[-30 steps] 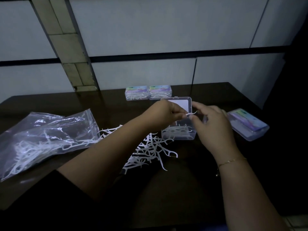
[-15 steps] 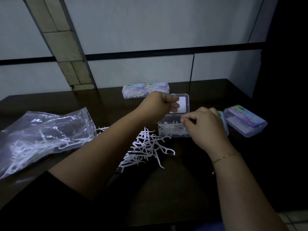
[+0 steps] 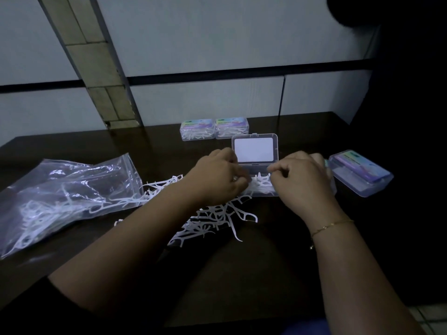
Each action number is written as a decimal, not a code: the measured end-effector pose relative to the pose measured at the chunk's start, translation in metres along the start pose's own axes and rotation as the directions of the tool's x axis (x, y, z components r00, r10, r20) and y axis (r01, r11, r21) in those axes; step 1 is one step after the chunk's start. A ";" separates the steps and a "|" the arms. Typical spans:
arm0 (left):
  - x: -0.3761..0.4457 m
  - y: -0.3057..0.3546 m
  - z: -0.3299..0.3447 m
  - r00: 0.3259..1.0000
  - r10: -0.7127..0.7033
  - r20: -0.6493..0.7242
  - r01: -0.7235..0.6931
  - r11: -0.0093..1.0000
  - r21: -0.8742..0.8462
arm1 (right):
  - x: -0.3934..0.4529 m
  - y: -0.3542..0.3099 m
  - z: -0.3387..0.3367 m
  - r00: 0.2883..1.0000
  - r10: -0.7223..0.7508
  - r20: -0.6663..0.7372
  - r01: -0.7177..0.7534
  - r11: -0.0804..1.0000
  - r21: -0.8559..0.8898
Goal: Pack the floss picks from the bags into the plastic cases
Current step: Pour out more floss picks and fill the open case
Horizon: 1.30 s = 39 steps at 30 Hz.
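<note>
An open clear plastic case (image 3: 254,137) stands at the table's middle, its lid upright and its base holding white floss picks (image 3: 261,186). My left hand (image 3: 217,178) has its fingers curled round the case's left end. At the right end, my right hand (image 3: 301,183) pinches thumb and forefinger together on a pick just above the base. A loose pile of floss picks (image 3: 217,217) lies in front of the case. A clear plastic bag (image 3: 65,197) with more picks lies to the left.
Two shut, filled cases (image 3: 197,129) (image 3: 232,128) stand at the back by the wall. Another shut case (image 3: 360,174) lies to the right, and one more (image 3: 331,176) is mostly hidden behind my right hand. The dark table (image 3: 278,250) ends at the right.
Both hands have dropped from above the case to its two ends. The right hand brought the pick it took from the left hand down to the base.
</note>
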<state>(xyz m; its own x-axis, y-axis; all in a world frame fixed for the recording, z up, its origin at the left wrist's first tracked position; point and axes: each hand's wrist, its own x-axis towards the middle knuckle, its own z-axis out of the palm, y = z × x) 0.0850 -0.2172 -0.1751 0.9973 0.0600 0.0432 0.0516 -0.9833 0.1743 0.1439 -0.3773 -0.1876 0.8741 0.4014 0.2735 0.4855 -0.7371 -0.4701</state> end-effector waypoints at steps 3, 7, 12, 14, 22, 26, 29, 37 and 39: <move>-0.008 -0.006 -0.008 0.998 -0.029 -0.049 0.023 0.991 -0.129 | -0.004 -0.005 -0.004 0.999 -0.049 -0.012 0.050 0.998 0.034; -0.040 -0.015 -0.021 0.989 -0.101 -0.112 0.074 0.971 -0.227 | -0.015 -0.018 -0.005 0.983 -0.144 0.111 0.145 0.989 -0.005; -0.079 -0.024 -0.011 0.986 -0.150 -0.070 0.135 0.973 -0.187 | -0.029 -0.036 0.001 0.917 -0.210 0.340 0.258 0.961 -0.101; -0.086 -0.027 -0.004 0.986 -0.143 -0.083 0.132 0.983 -0.129 | -0.033 -0.042 0.003 0.891 -0.204 0.405 0.283 0.948 -0.145; -0.086 -0.027 0.010 0.987 -0.133 -0.088 0.141 0.985 0.096 | -0.034 -0.045 0.008 0.906 -0.144 0.398 0.277 0.913 -0.299; -0.088 -0.031 0.010 0.984 -0.124 -0.127 0.138 0.984 0.111 | -0.035 -0.044 0.011 0.930 -0.164 0.329 0.274 0.905 -0.324; -0.089 -0.033 0.010 0.981 -0.125 -0.145 0.142 0.983 0.116 | -0.034 -0.043 0.013 0.932 -0.137 0.335 0.252 0.909 -0.331; -0.090 -0.033 0.010 0.977 -0.133 -0.165 0.150 0.984 0.096 | -0.034 -0.038 0.001 0.902 -0.112 0.418 0.199 0.965 -0.171; -0.090 -0.033 0.009 0.974 -0.139 -0.181 0.154 0.985 0.072 | -0.033 -0.033 -0.005 0.907 -0.113 0.406 0.169 0.980 -0.106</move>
<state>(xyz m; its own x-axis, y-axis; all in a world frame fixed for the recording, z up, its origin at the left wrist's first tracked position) -0.0061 -0.1920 -0.1938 0.9541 0.2263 0.1960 0.2085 -0.9721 0.1076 0.0993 -0.3684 -0.1770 0.7431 0.6681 -0.0392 0.6225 -0.7116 -0.3257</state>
